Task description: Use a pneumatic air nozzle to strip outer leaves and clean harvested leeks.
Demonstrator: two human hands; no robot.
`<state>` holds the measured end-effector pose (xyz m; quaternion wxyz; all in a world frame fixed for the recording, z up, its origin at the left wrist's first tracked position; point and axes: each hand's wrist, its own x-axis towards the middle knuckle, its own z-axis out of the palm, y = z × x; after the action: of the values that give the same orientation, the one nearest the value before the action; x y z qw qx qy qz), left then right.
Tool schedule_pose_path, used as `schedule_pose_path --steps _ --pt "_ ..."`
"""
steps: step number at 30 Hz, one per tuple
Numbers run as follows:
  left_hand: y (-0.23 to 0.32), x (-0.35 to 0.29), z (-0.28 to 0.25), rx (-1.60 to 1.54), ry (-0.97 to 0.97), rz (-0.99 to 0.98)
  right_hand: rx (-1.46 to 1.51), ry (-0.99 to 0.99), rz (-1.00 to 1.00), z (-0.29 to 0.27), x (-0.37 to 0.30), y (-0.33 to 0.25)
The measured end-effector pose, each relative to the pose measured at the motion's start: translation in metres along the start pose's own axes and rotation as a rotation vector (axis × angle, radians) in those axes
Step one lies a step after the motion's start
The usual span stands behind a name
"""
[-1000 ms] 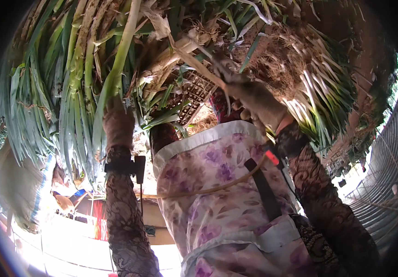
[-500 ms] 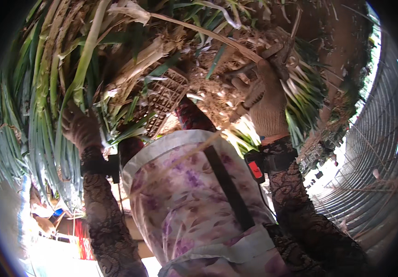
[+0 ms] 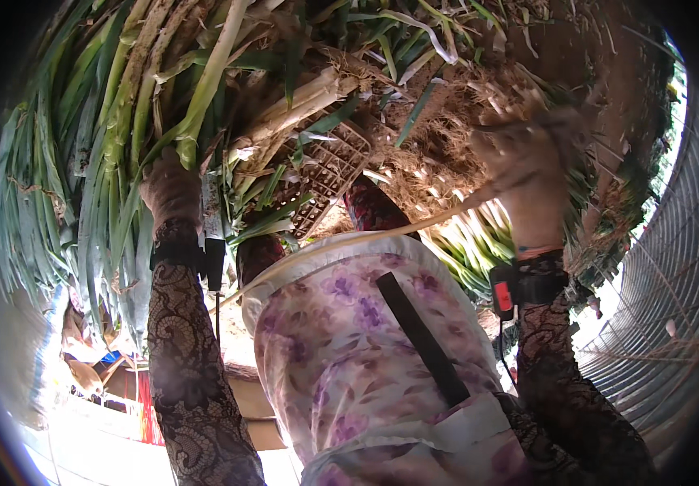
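Observation:
At the left, my left hand, in a tan glove, has its fingers closed around the lower part of a thick green onion stalk. Long green onion leaves hang in a dense heap beside it. My right hand, also gloved, is at the right and smeared by motion. From it a long, dry, pale stalk runs down and left across the apron's top edge. Dark, thin dry pieces, blurred, show by its fingers. Below that hand lies a row of trimmed green onions with white ends.
A brown plastic crate stands tilted between the hands, beyond my knees. Loose roots and dry scraps cover the ground behind it. A floral apron covers my lap. A ribbed, curved wall rises at the right.
My right hand has moved right and blurred. The dry stalk reaching up and left from it no longer shows there. My left hand's fingers, spread on the leaves before, are now closed around a stalk.

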<state>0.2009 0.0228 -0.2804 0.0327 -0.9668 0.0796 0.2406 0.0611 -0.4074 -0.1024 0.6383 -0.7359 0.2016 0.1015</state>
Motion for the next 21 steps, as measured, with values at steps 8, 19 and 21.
schedule_pose_path --steps 8,19,21 --pt "-0.079 0.001 0.008 -1.16 -0.521 0.012 0.127 -0.19 -0.032 0.197 0.047 -0.022" --pt "-0.043 -0.009 -0.037 -1.125 -0.739 0.001 -0.242 -0.425 0.549 0.224 0.025 -0.023" --pt "-0.041 -0.009 -0.029 -1.162 -0.711 0.047 -0.064 -0.279 0.691 0.215 0.048 -0.016"
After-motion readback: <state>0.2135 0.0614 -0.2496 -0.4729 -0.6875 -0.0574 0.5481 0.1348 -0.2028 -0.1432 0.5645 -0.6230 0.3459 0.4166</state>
